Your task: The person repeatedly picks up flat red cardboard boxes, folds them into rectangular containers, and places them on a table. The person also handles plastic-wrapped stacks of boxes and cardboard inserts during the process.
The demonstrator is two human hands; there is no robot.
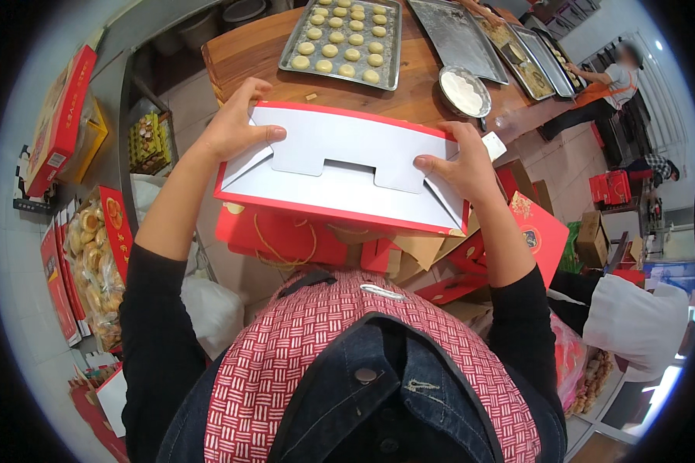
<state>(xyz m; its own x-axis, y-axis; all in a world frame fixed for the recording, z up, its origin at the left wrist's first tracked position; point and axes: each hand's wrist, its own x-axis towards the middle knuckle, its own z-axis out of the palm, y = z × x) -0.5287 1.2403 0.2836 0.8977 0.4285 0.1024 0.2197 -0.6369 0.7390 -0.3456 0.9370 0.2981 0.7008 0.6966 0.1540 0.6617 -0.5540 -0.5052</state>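
In front of me is a red cardboard box (pixel 332 143), its white inner side facing me and its white flaps slotted together around a narrow gap. My left hand (pixel 239 127) grips the box's left end, thumb pressed on the white flap and fingers over the far edge. At the opposite end my right hand (pixel 465 166) holds the box the same way, its thumb on the white card. Just below it lies a red gift bag (pixel 243 231) with a gold cord handle, partly hidden by the box.
Beyond the box stands a wooden table (pixel 243 58) with a tray of round pale pastries (pixel 336 42), an empty metal tray (pixel 459 38) and a bowl of white powder (pixel 463 91). Bagged baked goods (pixel 96 270) are at left. A person (pixel 622 85) works at far right.
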